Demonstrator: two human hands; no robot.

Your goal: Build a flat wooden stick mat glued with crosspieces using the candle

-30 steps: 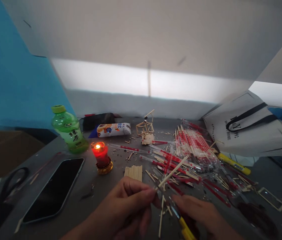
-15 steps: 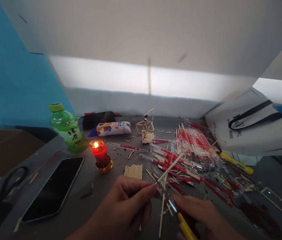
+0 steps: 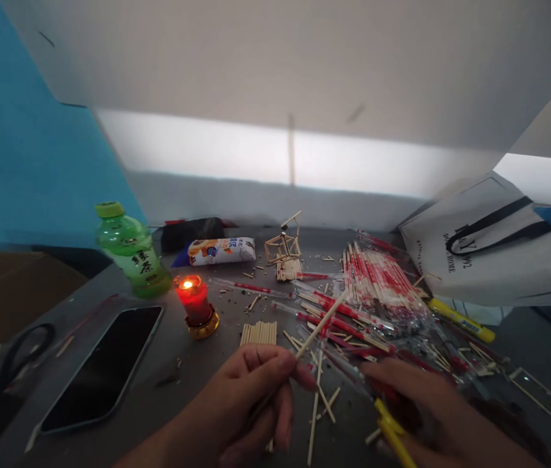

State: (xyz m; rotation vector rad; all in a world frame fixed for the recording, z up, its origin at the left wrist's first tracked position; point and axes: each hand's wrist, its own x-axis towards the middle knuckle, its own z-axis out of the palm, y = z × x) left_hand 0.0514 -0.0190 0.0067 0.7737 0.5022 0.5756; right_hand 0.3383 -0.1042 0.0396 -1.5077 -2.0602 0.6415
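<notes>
My left hand (image 3: 255,403) pinches a thin wooden stick (image 3: 321,325) between thumb and fingers. The stick slants up to the right. Wrapped round a yellow-handled metal tool (image 3: 389,426) is my right hand (image 3: 421,396), at the lower right. Motion blurs the tool's metal end, and its exact kind does not show. It is apart from the stick. Beyond my left hand lies a row of cut sticks (image 3: 259,333). Loose sticks (image 3: 315,409) are scattered on the table between my hands. Farther back, a small stick frame (image 3: 282,248) stands on another row of sticks (image 3: 289,269).
A lit red candle (image 3: 194,302) burns left of my left hand. Near it are a phone (image 3: 104,370), a green bottle (image 3: 133,253) and a snack packet (image 3: 221,251). Red-and-clear packets of sticks (image 3: 382,276), a yellow tube-like object (image 3: 461,320) and a paper bag (image 3: 490,240) lie right.
My right hand has drawn the tool away from the stick, down and to the right. The stick in my left hand has shifted slightly left.
</notes>
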